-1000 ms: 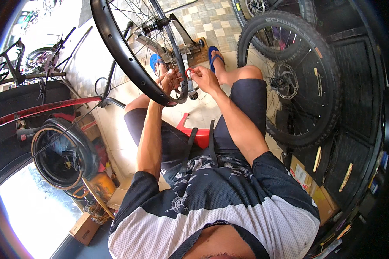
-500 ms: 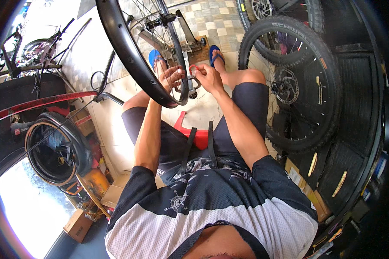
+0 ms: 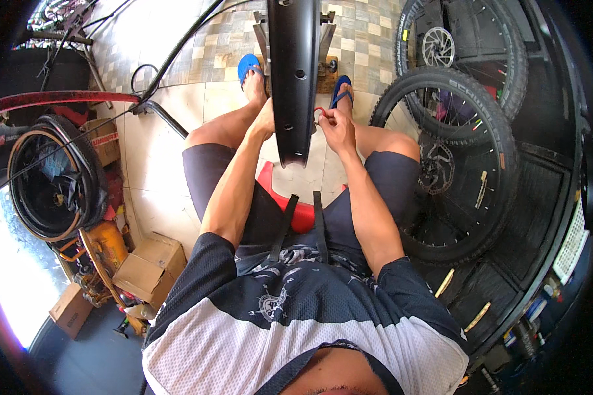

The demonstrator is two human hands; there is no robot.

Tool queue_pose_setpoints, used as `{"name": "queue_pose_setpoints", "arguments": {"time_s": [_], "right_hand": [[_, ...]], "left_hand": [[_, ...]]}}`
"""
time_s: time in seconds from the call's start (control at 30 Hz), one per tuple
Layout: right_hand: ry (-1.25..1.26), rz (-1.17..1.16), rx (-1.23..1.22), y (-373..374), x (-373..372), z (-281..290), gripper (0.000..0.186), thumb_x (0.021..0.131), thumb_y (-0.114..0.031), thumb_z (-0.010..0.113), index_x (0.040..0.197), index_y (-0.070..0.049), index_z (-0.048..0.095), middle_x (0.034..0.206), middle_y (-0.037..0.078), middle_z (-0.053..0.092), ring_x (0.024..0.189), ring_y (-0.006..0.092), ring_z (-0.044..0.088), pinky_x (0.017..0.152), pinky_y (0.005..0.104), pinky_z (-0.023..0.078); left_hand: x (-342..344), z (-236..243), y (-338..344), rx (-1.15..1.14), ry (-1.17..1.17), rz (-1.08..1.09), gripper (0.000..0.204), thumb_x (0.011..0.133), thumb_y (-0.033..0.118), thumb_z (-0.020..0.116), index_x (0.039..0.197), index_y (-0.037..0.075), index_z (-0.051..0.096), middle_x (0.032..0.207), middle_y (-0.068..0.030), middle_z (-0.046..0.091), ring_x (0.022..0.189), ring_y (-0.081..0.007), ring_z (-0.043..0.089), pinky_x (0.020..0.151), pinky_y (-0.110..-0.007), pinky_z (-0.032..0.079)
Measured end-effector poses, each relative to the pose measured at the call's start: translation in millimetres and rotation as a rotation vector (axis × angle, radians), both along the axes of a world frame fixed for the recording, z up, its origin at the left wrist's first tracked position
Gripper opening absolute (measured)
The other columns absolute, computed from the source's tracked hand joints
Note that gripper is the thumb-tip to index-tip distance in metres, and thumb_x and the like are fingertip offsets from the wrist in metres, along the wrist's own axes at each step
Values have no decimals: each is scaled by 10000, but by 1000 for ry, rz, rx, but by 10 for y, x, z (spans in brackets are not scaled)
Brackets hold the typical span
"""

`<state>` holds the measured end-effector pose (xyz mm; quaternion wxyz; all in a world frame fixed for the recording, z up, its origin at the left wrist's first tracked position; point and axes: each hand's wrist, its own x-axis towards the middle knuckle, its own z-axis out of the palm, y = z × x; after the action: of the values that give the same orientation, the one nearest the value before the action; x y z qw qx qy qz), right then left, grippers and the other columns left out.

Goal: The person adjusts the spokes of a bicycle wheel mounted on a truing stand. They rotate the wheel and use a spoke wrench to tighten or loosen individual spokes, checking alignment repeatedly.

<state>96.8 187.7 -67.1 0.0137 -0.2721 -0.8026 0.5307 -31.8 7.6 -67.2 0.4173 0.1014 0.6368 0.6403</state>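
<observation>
A black wheel rim (image 3: 294, 79) stands edge-on in front of me in a metal stand (image 3: 326, 39). My left hand (image 3: 265, 120) is at the rim's left side, its fingers hidden behind the rim. On the right side, my right hand (image 3: 334, 129) pinches a small red tool (image 3: 320, 112) close against the rim. Between my thighs, part of a red plastic stool (image 3: 302, 217) shows, with two dark straps hanging over it.
Tyred wheels (image 3: 441, 85) lean on dark cabinets at right. On the left lie stacked tyres (image 3: 92, 178), cardboard boxes (image 3: 148, 270), a red bar (image 3: 59, 99) and black cables. Bike frames (image 3: 79, 26) stand at upper left. Tiled floor (image 3: 158, 151) lies under my feet.
The rim, earlier seen slanting with its spokes visible, now appears edge-on and more central. The surroundings have shifted in view. My left fingers have become hidden; my right hand still holds the red tool.
</observation>
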Motion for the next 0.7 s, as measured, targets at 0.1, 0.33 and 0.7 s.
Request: {"name": "queue_pose_setpoints", "arguments": {"time_s": [0.1,0.33,0.7], "right_hand": [[-41,12,41,-19,6,51,292,933,-288,672,1005,-7,702,853,139,752,784,248,729,722,367,548],[109,41,161,-47,11,74,285,934,-292,673,1004,-17,702,848,140,750,785,248,729,722,366,548],[72,55,204,-19,9,-14,285,927,-302,679,985,-23,701,847,138,748,790,263,728,723,378,546]], "left_hand": [[-50,-214,65,6,-73,56,358,894,157,708,1200,-28,684,1085,-69,724,977,-126,634,860,-302,526],[-101,-50,97,-106,33,-15,368,903,200,742,1195,-15,685,1048,-55,723,960,-139,636,885,-307,507],[-99,-35,91,-76,29,-16,371,916,208,727,1214,-6,671,1108,-70,711,1022,-152,636,923,-321,507]]}}
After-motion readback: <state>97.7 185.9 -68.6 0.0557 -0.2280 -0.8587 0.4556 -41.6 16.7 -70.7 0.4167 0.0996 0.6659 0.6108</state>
